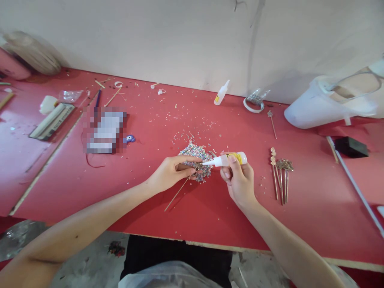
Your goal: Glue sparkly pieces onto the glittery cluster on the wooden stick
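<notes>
Basically, left hand point(168, 176) pinches the stick point(177, 194) near its head point(199, 167), over the chips point(192, 151); right hand point(241, 180) grasps the bottle point(222, 161), nozzle point(209, 162) pointing at that head. Stick looks light, stiff, thin, probably snappable: hold by the bare shaft. Bottle likely light, soft-walled, squeezable: take it round the body, not the nozzle. Chips, heaped on the red table point(144, 218), seem tiny, light, probably awkward to pick singly.

Left hand point(168, 173) holds stick point(177, 194) at glittery pile point(191, 150); right hand point(240, 182) grips bottle point(223, 161), nozzle point(209, 163) toward 9 o'clock; bucket point(312, 105) at pile's 2 o'clock.
</notes>
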